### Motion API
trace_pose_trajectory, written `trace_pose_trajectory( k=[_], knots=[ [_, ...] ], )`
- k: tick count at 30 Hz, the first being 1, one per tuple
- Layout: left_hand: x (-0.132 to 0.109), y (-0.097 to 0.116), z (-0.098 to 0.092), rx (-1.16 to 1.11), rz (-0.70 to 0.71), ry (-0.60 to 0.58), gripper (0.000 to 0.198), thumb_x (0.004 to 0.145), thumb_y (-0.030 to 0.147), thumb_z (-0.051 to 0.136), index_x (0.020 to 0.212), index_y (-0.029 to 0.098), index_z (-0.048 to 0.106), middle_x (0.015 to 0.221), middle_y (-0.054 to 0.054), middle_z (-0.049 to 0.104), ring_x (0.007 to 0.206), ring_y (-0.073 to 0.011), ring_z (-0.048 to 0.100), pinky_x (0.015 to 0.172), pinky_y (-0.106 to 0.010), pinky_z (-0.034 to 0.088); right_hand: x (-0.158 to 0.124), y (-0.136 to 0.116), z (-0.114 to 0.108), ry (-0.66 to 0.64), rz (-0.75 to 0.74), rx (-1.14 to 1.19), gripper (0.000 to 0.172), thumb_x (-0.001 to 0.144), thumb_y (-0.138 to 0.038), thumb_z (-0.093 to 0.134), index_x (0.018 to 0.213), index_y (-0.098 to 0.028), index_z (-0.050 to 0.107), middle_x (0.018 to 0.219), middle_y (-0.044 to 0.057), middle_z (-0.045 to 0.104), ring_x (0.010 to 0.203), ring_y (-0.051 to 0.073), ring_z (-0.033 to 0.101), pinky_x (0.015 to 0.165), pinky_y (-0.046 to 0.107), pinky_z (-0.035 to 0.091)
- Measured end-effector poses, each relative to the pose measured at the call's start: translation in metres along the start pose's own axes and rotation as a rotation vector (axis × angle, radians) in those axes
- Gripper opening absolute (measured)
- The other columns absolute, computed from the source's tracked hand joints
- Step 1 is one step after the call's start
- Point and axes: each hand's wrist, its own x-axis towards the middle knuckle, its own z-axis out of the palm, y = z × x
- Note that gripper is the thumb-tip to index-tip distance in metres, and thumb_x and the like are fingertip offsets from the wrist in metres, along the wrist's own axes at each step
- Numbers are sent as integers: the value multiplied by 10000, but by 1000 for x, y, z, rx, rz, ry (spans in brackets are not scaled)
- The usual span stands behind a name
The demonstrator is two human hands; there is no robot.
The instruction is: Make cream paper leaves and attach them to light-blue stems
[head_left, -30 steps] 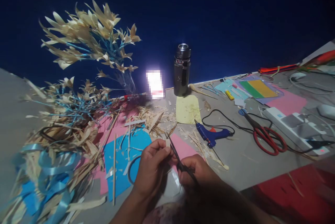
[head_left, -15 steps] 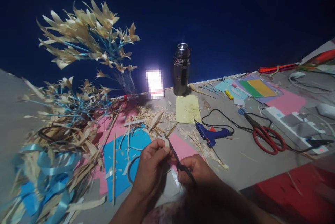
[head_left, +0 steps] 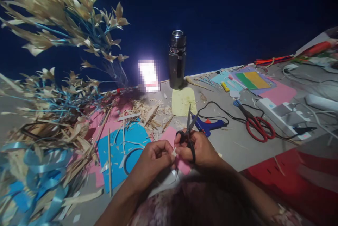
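My left hand (head_left: 156,156) is closed in a pinch on a small white piece (head_left: 174,151), whose material I cannot make out. The fingertips of my right hand (head_left: 202,150) meet the same piece from the other side. Black-handled scissors (head_left: 188,132) hang on my right hand, blades parted and pointing up and away from me. Just beyond them lies a blue hot glue gun (head_left: 211,127), partly covered by the scissors and hand. Pink paper (head_left: 169,135) is under and behind my hands.
Blue paper (head_left: 138,130), plant scraps (head_left: 150,111) and light-blue ribbon (head_left: 50,166) lie to the left, below dried-leaf flowers (head_left: 66,25). A dark flask (head_left: 176,65) stands at the back. Red-handled scissors (head_left: 260,129), a power strip (head_left: 282,116) and cords lie right.
The scissors have swung from beside the left fingertips to upright on my right hand, blades now parted. My right fingers have come to the white piece. The view has shifted slightly right and down.
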Motion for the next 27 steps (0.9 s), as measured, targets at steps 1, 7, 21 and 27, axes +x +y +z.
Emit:
trace_pose_trajectory(
  k=[1,7,21,27],
  knots=[
    [0,-1,0,13,4,9,237,702,301,786,626,162,611,564,-31,652,498,-111,487,498,-220,331,0,-1,2,22,-3,-5,254,630,-213,753,852,-149,647,687,-27,588,588,104,514,535,209,406],
    [3,3,2,-301,40,128,194,678,248,822,670,164,648,629,-6,640,582,-128,575,595,-233,438,2,7,11,115,-32,102,263,642,-294,761,817,-172,608,670,-20,603,560,106,515,526,214,402],
    [7,21,-10,-354,94,173,134,636,184,735,581,165,615,565,-25,661,507,-169,627,573,-285,498,-21,8,3,-355,252,-23,314,689,-319,705,554,-182,457,548,-56,370,531,81,311,470,206,233],
    [8,19,-11,-293,93,187,75,631,159,676,589,171,614,540,-17,664,431,-143,598,502,-245,438,-19,15,0,-347,285,-44,283,675,-236,690,541,-183,446,534,-57,373,522,80,302,456,211,199]
  ],
)
